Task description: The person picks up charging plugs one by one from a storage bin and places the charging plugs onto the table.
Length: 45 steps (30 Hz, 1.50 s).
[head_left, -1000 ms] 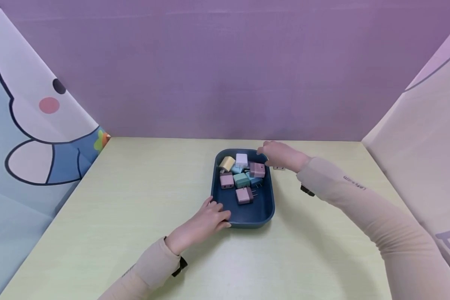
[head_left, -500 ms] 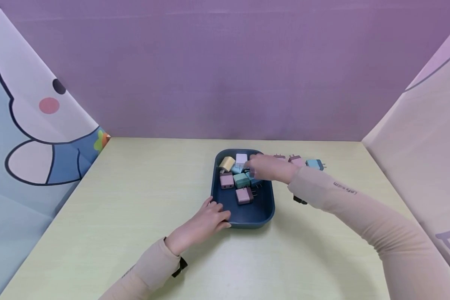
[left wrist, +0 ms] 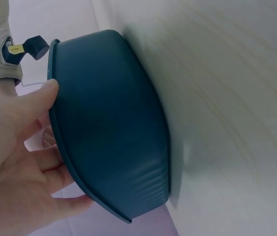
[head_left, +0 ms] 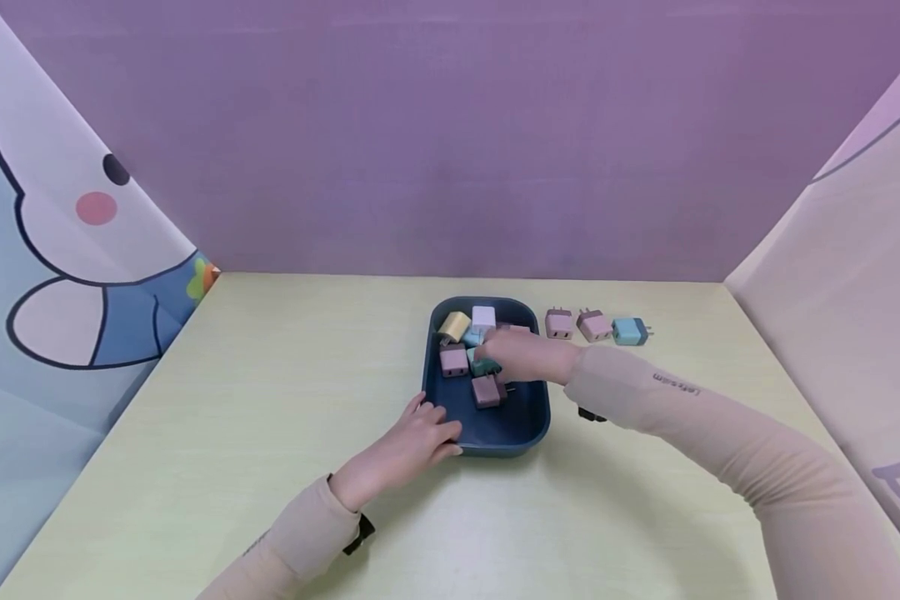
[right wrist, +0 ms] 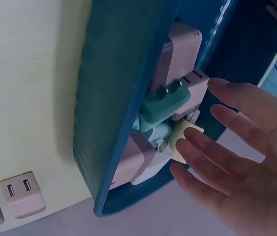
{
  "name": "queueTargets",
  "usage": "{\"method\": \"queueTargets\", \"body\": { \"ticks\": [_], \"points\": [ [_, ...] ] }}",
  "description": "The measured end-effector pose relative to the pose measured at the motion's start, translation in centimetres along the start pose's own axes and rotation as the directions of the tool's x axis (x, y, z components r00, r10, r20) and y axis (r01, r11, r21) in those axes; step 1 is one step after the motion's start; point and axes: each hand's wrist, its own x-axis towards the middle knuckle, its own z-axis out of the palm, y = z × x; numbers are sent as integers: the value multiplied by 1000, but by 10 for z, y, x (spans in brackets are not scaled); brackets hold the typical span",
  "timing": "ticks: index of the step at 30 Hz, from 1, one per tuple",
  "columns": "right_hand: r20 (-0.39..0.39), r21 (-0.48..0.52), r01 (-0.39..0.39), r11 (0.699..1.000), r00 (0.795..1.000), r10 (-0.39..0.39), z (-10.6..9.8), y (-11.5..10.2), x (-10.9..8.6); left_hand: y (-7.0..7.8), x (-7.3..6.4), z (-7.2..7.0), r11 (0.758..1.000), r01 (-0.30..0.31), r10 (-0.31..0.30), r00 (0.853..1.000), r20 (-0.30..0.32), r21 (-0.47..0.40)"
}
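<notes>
A dark blue plastic tray (head_left: 506, 435) holds several plug-in USB chargers. My left hand (head_left: 420, 433) grips its near left corner; in the left wrist view the thumb lies outside the rim and the fingers reach inside. Above the chargers is my right hand (head_left: 531, 354), and in the right wrist view its fingers are spread and loosely bent, holding nothing. Nearest its fingertips are a green charger (right wrist: 163, 105), a pink charger (right wrist: 196, 91) and a yellow charger (right wrist: 181, 140). In the head view this hand partly covers the green charger and others.
Right of the tray, a row on the pale wooden table (head_left: 285, 375) has two pink chargers (head_left: 558, 324) and a blue charger (head_left: 630, 332). A purple backdrop (head_left: 450, 150) stands behind, with printed cloth panels at both sides.
My right hand has moved from the tray's far right rim leftward and nearer, over the chargers, uncovering the row on the table. My left hand has stayed on the corner.
</notes>
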Motion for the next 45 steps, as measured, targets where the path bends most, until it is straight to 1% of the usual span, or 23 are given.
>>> {"method": "queueTargets", "body": {
  "ticks": [3, 10, 14, 20, 23, 26, 32, 36, 41, 45],
  "points": [
    [12, 6, 15, 1000, 1000, -15, 3, -2, 2, 0, 0, 0, 1000, -3, 3, 1000, -8, 4],
    [50, 33, -43, 999, 998, 41, 8, -7, 5, 0, 0, 0, 1000, -9, 10, 1000, -17, 8],
    [60, 27, -42, 999, 997, 41, 10, -10, 4, 0, 1, 0, 1000, -10, 10, 1000, -15, 2],
    [28, -20, 14, 1000, 1000, -14, 14, -11, 4, -1, 1, 0, 1000, -15, 16, 1000, -18, 10],
    [18, -33, 27, 999, 999, -26, 17, -11, 5, 0, 1, 0, 1000, -19, 19, 1000, -20, 14],
    [18, -35, 24, 999, 1000, -23, 18, -12, 6, 0, 1, 0, 1000, -17, 18, 1000, -18, 12],
    [37, -17, -13, 1000, 999, 14, 21, -14, 10, 0, 1, 0, 1000, -10, 11, 1000, -12, 8],
    [18, -73, -19, 997, 1000, 20, 25, -15, 11, 0, 0, 1, 1000, -12, 12, 1000, -15, 7],
    [-19, -138, -14, 990, 1000, 11, 29, -18, 12, 0, 0, 1, 1000, -15, 15, 1000, -18, 2],
    [-38, -139, -13, 990, 999, 8, 29, -20, 12, -1, 0, 1, 1000, -13, 13, 1000, -20, -3]
  ]
}}
